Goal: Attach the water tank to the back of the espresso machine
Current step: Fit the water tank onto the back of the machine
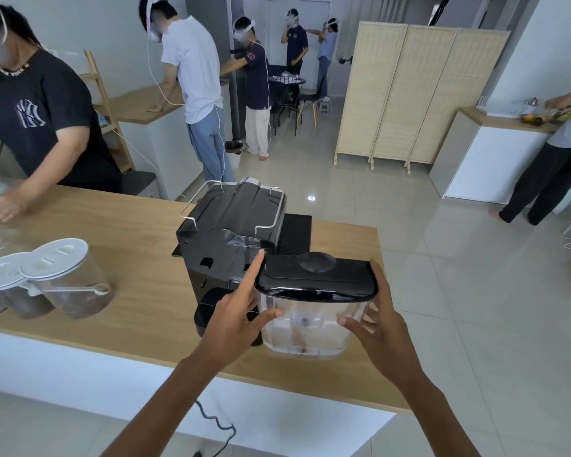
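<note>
A black espresso machine [225, 235] stands on the wooden counter [139, 258] with its back turned toward me. The water tank [310, 328], clear with a black lid [317, 277], hangs just right of the machine's back, slightly above the counter. My left hand [234, 321] grips the tank's left wall, thumb on the front and index finger stretched up along the lid's corner, touching the machine. My right hand [383, 328] holds the tank's right side, fingers over the lid edge.
Three clear canisters with white lids [56, 282] stand at the counter's left. A person in a black shirt [40, 117] works at the far left of the counter. A black cord [218, 423] hangs below the counter's near edge. Tiled floor lies to the right.
</note>
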`<act>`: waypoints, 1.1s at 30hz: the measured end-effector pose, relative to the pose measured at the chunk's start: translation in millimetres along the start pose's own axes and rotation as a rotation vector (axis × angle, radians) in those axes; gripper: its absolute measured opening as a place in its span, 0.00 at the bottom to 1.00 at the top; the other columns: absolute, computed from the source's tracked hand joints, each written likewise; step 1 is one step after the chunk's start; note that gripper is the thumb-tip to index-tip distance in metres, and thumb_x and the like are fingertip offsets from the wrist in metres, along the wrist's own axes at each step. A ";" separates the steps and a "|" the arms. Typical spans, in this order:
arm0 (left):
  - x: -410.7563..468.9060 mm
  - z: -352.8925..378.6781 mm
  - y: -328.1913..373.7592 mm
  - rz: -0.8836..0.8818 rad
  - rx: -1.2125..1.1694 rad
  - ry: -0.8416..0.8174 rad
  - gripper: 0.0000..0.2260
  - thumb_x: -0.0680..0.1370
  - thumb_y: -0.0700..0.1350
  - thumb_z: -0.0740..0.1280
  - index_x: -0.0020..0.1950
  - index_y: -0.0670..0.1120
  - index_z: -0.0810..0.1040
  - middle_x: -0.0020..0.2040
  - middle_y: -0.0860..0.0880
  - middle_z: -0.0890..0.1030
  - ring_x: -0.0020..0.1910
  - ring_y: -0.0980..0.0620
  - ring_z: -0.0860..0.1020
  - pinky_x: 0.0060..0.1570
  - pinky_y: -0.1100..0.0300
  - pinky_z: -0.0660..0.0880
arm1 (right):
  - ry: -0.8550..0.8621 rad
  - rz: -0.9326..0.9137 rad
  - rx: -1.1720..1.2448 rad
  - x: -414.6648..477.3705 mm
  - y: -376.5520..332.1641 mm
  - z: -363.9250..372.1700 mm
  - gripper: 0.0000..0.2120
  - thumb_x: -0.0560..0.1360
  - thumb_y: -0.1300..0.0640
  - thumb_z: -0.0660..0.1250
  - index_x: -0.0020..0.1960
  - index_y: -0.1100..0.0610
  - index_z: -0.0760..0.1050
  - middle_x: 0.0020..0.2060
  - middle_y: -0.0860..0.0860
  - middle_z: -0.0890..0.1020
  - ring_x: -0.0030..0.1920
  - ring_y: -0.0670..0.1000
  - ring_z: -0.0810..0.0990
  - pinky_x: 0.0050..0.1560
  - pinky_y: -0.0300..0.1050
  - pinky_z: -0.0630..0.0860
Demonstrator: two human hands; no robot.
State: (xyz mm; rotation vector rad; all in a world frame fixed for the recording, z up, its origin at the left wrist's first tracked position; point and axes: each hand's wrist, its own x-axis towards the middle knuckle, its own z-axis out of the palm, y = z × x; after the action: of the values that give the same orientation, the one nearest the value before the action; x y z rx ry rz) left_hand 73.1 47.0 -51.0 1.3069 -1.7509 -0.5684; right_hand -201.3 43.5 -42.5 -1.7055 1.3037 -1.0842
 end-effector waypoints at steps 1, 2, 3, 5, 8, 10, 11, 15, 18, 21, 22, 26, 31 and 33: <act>-0.8 -7.6 -2.7 -0.004 0.000 0.011 0.44 0.74 0.61 0.69 0.81 0.64 0.43 0.44 0.55 0.70 0.43 0.55 0.67 0.49 0.57 0.69 | -0.005 -0.005 -0.006 0.6 -4.5 6.4 0.47 0.72 0.46 0.74 0.78 0.32 0.46 0.72 0.30 0.67 0.69 0.45 0.71 0.68 0.43 0.72; -1.1 -15.9 -3.8 -0.008 0.003 0.013 0.44 0.74 0.61 0.70 0.81 0.64 0.43 0.42 0.53 0.72 0.43 0.55 0.67 0.48 0.57 0.70 | -0.006 -0.010 -0.007 2.0 -9.1 13.2 0.47 0.71 0.45 0.73 0.78 0.32 0.46 0.69 0.24 0.66 0.68 0.45 0.70 0.67 0.41 0.71; -1.0 -24.6 -4.6 -0.012 0.011 0.010 0.44 0.75 0.60 0.70 0.81 0.62 0.44 0.36 0.55 0.72 0.39 0.58 0.67 0.45 0.55 0.74 | -0.005 -0.012 -0.008 3.7 -14.1 20.3 0.47 0.71 0.45 0.73 0.78 0.32 0.45 0.65 0.18 0.65 0.68 0.44 0.70 0.66 0.39 0.70; -1.4 -42.0 -6.3 -0.015 0.021 0.004 0.44 0.74 0.59 0.69 0.82 0.60 0.45 0.29 0.58 0.67 0.31 0.58 0.63 0.41 0.48 0.77 | -0.001 -0.021 -0.015 7.2 -24.8 34.5 0.47 0.72 0.47 0.74 0.77 0.31 0.45 0.60 0.13 0.65 0.67 0.41 0.70 0.67 0.39 0.71; 0.6 -65.9 -15.1 -0.023 -0.003 0.017 0.44 0.75 0.56 0.70 0.82 0.58 0.45 0.28 0.58 0.66 0.29 0.55 0.63 0.44 0.55 0.72 | 0.006 -0.015 -0.034 15.4 -41.6 57.2 0.47 0.73 0.50 0.74 0.76 0.28 0.44 0.61 0.14 0.66 0.62 0.29 0.70 0.70 0.44 0.71; 3.2 -80.2 -25.2 -0.023 0.004 0.030 0.44 0.76 0.52 0.72 0.82 0.59 0.45 0.28 0.57 0.65 0.29 0.55 0.63 0.40 0.60 0.69 | 0.016 -0.003 -0.038 20.4 -50.3 72.9 0.48 0.74 0.52 0.74 0.77 0.30 0.44 0.63 0.17 0.67 0.60 0.24 0.69 0.71 0.46 0.71; 4.9 -86.9 -29.8 -0.016 0.014 0.035 0.44 0.77 0.50 0.73 0.82 0.59 0.45 0.28 0.56 0.64 0.29 0.55 0.62 0.36 0.61 0.64 | 0.024 -0.003 -0.042 22.7 -53.9 80.1 0.48 0.74 0.53 0.74 0.78 0.32 0.44 0.64 0.18 0.68 0.60 0.24 0.70 0.71 0.48 0.71; 11.7 -108.4 -44.7 0.008 -0.002 0.040 0.45 0.77 0.47 0.74 0.82 0.58 0.47 0.28 0.56 0.64 0.29 0.55 0.62 0.31 0.63 0.58 | 0.063 -0.010 -0.032 31.2 -64.8 106.0 0.49 0.75 0.56 0.74 0.79 0.34 0.44 0.71 0.31 0.71 0.69 0.36 0.72 0.73 0.53 0.70; 16.6 -114.7 -62.4 0.016 -0.039 0.053 0.45 0.76 0.48 0.74 0.82 0.60 0.46 0.30 0.56 0.68 0.30 0.55 0.64 0.35 0.64 0.63 | 0.075 -0.027 -0.029 37.6 -68.9 123.1 0.48 0.75 0.57 0.74 0.80 0.37 0.43 0.71 0.33 0.71 0.71 0.40 0.71 0.73 0.50 0.69; 22.5 -118.9 -81.3 0.000 -0.072 0.033 0.46 0.76 0.50 0.74 0.80 0.66 0.44 0.42 0.51 0.75 0.39 0.51 0.71 0.44 0.57 0.70 | 0.060 -0.022 -0.040 43.8 -68.1 136.2 0.49 0.75 0.56 0.73 0.80 0.37 0.42 0.67 0.23 0.69 0.67 0.29 0.70 0.71 0.39 0.68; 23.9 -120.1 -85.9 -0.002 -0.082 0.030 0.46 0.76 0.50 0.74 0.80 0.67 0.43 0.46 0.52 0.75 0.41 0.52 0.71 0.47 0.57 0.70 | 0.056 -0.020 -0.045 45.9 -67.8 139.7 0.49 0.75 0.55 0.73 0.80 0.36 0.41 0.66 0.20 0.68 0.66 0.27 0.69 0.70 0.36 0.67; 30.3 -125.2 -90.4 0.006 -0.048 0.044 0.44 0.77 0.51 0.73 0.81 0.65 0.44 0.42 0.42 0.80 0.37 0.44 0.76 0.42 0.49 0.76 | 0.055 0.008 -0.058 53.5 -68.9 150.8 0.49 0.76 0.57 0.71 0.75 0.30 0.37 0.62 0.15 0.65 0.62 0.22 0.67 0.71 0.39 0.65; 35.1 -125.0 -103.4 0.025 -0.102 0.068 0.41 0.75 0.60 0.68 0.79 0.68 0.44 0.47 0.53 0.72 0.42 0.52 0.70 0.47 0.57 0.70 | 0.060 0.012 -0.081 60.7 -69.9 161.0 0.50 0.77 0.57 0.70 0.77 0.34 0.34 0.63 0.14 0.64 0.64 0.23 0.67 0.74 0.47 0.65; 35.0 -124.5 -110.8 0.031 -0.120 0.079 0.40 0.75 0.59 0.67 0.79 0.69 0.44 0.48 0.53 0.71 0.45 0.53 0.70 0.49 0.57 0.68 | 0.071 0.006 -0.084 62.0 -69.9 166.2 0.50 0.77 0.57 0.70 0.78 0.35 0.35 0.63 0.15 0.64 0.64 0.25 0.68 0.73 0.43 0.66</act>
State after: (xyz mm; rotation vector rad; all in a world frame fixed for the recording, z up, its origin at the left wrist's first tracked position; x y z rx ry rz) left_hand 234.1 -8.2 -57.3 1.2010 -1.6443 -0.5880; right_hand -14.4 7.8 -31.9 -1.7372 1.4158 -1.1094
